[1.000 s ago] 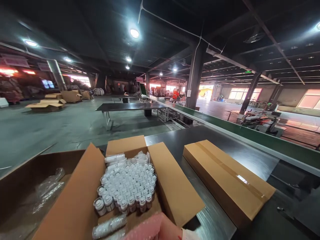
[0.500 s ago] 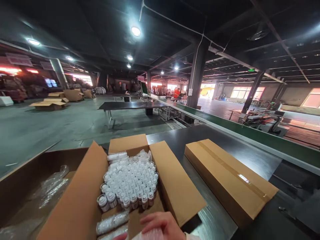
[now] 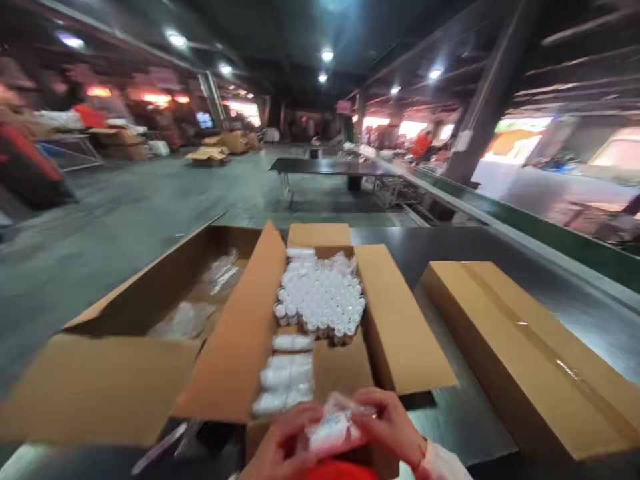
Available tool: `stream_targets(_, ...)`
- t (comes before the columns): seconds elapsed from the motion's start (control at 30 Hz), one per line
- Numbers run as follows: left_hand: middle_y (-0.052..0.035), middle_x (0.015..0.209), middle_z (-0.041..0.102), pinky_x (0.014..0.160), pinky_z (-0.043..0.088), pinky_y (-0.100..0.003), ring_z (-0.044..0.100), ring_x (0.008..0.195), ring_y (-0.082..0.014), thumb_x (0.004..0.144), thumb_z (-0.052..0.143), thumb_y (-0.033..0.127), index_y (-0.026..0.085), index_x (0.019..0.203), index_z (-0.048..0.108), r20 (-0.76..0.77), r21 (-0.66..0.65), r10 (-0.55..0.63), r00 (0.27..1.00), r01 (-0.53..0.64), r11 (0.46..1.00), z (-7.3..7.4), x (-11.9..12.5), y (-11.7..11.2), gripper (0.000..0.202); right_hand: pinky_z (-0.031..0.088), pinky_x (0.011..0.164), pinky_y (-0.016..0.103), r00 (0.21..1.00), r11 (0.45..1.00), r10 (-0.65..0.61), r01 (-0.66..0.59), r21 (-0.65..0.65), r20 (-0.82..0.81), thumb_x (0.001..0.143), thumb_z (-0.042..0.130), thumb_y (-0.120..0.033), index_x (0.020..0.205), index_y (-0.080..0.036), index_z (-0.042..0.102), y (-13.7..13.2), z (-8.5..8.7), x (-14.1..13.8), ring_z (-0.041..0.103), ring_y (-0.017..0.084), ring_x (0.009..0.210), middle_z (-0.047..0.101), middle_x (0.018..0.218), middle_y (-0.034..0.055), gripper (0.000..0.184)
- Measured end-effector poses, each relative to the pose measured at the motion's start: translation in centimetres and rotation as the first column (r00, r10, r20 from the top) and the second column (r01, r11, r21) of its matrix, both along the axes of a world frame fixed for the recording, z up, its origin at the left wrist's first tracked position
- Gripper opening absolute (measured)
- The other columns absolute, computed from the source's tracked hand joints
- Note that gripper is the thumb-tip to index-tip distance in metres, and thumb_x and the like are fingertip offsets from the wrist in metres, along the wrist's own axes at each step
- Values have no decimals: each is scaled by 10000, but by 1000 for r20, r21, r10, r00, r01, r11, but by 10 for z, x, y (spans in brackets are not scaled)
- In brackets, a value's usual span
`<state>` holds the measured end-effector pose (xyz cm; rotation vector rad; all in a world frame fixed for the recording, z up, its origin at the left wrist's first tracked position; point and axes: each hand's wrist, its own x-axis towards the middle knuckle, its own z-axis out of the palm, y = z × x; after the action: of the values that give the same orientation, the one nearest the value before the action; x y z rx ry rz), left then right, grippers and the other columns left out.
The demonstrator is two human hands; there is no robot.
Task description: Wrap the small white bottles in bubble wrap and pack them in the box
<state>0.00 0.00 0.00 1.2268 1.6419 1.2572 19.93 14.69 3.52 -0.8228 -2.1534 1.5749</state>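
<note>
My left hand [image 3: 283,443] and my right hand [image 3: 393,423] both grip a small bottle wrapped in clear bubble wrap [image 3: 333,427], at the bottom centre of the view. Just beyond them is an open cardboard box [image 3: 400,327] on a dark table. Its far half is packed with several upright small bottles with white caps [image 3: 320,300]. A few wrapped bottles [image 3: 285,377] lie flat in the near half. The picture is blurred by motion.
A larger open carton [image 3: 105,380] with clear plastic wrapping [image 3: 200,300] inside stands to the left. A long taped cardboard box [image 3: 530,353] lies to the right. A green conveyor [image 3: 540,233] runs behind it. Another table [image 3: 330,165] and distant cartons are farther off.
The view has tilted down and turned left. Both hands have come into view together, and the wrapped bottle is now held between them; earlier only one hand showed at the bottom edge.
</note>
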Motion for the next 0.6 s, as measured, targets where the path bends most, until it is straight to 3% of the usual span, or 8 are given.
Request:
stream_targets(0.07, -106, 1101, 705, 974, 491, -394, 628, 1066, -286, 663, 721, 543, 246, 918, 768, 12, 12, -34, 999, 34, 999, 1, 8, -2, 394, 492, 782, 356, 991, 999, 16, -10, -50, 136, 798, 559, -612, 949, -115, 735, 1, -5, 1, 638, 261, 866, 710, 932, 133, 549)
stream_targets(0.1, -131, 1104, 697, 912, 530, -389, 653, 995, -273, 696, 689, 558, 213, 909, 766, 65, -6, -17, 998, 17, 1000, 2, 10, -1, 413, 485, 809, 368, 983, 997, 74, -67, -43, 168, 785, 565, -636, 1024, -120, 720, 3, -5, 1, 631, 275, 904, 702, 986, 140, 589)
stream_targets(0.17, -179, 1152, 657, 702, 593, -361, 678, 816, -242, 737, 600, 638, 142, 962, 740, 237, -109, 105, 966, -81, 991, 3, 12, 2, 562, 465, 865, 386, 962, 975, 211, -221, 36, 176, 715, 648, -647, 1151, -150, 675, 7, -3, -5, 606, 299, 980, 678, 1078, 141, 662)
stream_targets(0.23, -210, 1281, 570, 598, 596, -332, 674, 846, -253, 739, 558, 683, 105, 1065, 696, 335, -195, 249, 909, -192, 962, 5, 8, 4, 678, 452, 894, 390, 936, 934, 310, -333, 133, 167, 696, 690, -620, 1203, -163, 644, 14, -1, -18, 588, 302, 1019, 661, 1115, 139, 684)
stream_targets(0.37, -156, 1483, 382, 859, 571, -323, 510, 1239, -279, 785, 605, 530, 166, 1292, 553, 178, -90, 450, 875, -441, 893, 19, -12, -5, 626, 456, 920, 348, 941, 912, 251, -308, 272, 226, 801, 625, -523, 1204, -118, 622, 42, -17, -73, 593, 260, 1050, 647, 1145, 138, 571)
stream_targets(0.43, -152, 1379, 508, 888, 559, -328, 566, 1172, -257, 793, 614, 472, 174, 1251, 578, 126, -53, 517, 847, -514, 856, 29, -23, -18, 547, 444, 952, 306, 940, 906, 154, -258, 337, 305, 825, 613, -446, 1228, -96, 599, 61, -35, -114, 579, 230, 1090, 614, 1194, 143, 534)
stream_targets(0.5, -131, 1148, 662, 854, 570, -317, 644, 1033, -238, 793, 617, 460, 168, 1087, 661, 110, -70, 551, 827, -547, 834, 40, -33, -36, 417, 417, 987, 287, 926, 894, 103, -246, 374, 362, 838, 607, -384, 1238, -80, 589, 77, -56, -156, 558, 217, 1122, 577, 1229, 159, 503)
stream_targets(0.6, -93, 915, 728, 772, 587, -273, 695, 859, -212, 782, 626, 473, 170, 893, 708, 71, -98, 606, 793, -599, 795, 56, -48, -68, 333, 427, 971, 303, 887, 874, 113, -303, 380, 448, 838, 612, -332, 1248, -103, 590, 91, -85, -202, 578, 220, 1083, 601, 1191, 149, 471)
